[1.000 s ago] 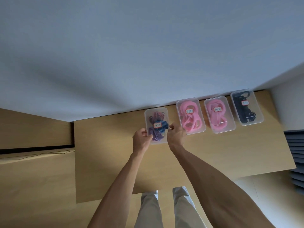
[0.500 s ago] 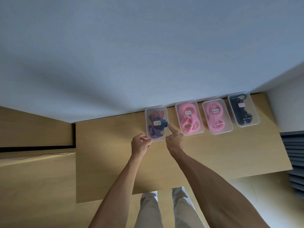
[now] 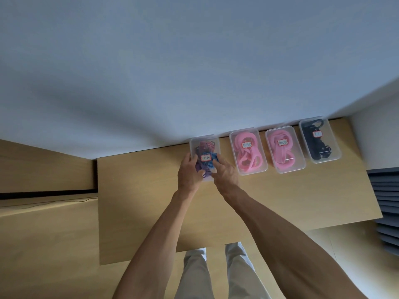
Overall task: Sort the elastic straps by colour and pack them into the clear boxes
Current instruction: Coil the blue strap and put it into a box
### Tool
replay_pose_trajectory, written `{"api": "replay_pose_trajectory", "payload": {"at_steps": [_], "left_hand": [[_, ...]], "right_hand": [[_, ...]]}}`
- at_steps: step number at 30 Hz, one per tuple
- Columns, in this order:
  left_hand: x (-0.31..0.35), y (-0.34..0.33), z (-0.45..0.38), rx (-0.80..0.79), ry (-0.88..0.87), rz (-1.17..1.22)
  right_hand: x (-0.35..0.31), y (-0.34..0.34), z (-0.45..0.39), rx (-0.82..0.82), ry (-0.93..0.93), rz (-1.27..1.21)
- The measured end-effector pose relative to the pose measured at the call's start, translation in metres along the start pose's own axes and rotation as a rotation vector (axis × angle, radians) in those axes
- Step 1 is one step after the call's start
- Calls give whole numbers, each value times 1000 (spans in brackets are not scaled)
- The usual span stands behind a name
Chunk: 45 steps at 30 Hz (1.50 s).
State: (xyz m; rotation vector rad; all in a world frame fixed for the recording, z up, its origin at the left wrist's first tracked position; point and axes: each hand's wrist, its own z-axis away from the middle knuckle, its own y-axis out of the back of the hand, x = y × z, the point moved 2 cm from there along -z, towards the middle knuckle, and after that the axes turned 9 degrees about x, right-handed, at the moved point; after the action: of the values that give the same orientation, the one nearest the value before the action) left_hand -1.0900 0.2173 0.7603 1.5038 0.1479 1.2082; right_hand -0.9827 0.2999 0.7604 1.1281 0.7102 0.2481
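Four lidded clear boxes stand in a row along the table's far edge against the wall. The leftmost box holds mixed red, blue and purple straps under a small label. My left hand grips its left side and my right hand presses against its right front corner. To the right stand two boxes of pink straps. The box of black straps is at the far right. The near end of the held box is hidden by my fingers.
The wooden table runs along a pale wall. A lower wooden surface lies to the left with a thin cable on it. Dark slatted panels stand at the right. My trouser legs show below the table's front edge.
The mixed-colour box has been slid back to the wall into line with the others. Both hands have closed round its near end; half a second ago the right index finger only touched its side.
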Motion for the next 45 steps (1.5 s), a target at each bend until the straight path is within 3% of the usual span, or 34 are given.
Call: {"api": "replay_pose_trajectory", "payload": {"at_steps": [9, 12, 19, 24, 40, 45], "left_hand": [[1, -3, 3, -24, -51, -69], [2, -2, 5, -98, -166, -102], [-1, -12, 8, -130, -141, -131], [-8, -3, 9, -217, -215, -151], [1, -4, 18, -87, -139, -165], [6, -4, 16, -140, -187, -82]], "right_hand": [[-2, -3, -1, -24, 57, 128], [-4, 1, 0, -24, 64, 96], [1, -4, 0, -53, 43, 117], [3, 0, -2, -133, 43, 116], [-3, 0, 6, -47, 64, 142], [3, 6, 0, -51, 73, 152]]}}
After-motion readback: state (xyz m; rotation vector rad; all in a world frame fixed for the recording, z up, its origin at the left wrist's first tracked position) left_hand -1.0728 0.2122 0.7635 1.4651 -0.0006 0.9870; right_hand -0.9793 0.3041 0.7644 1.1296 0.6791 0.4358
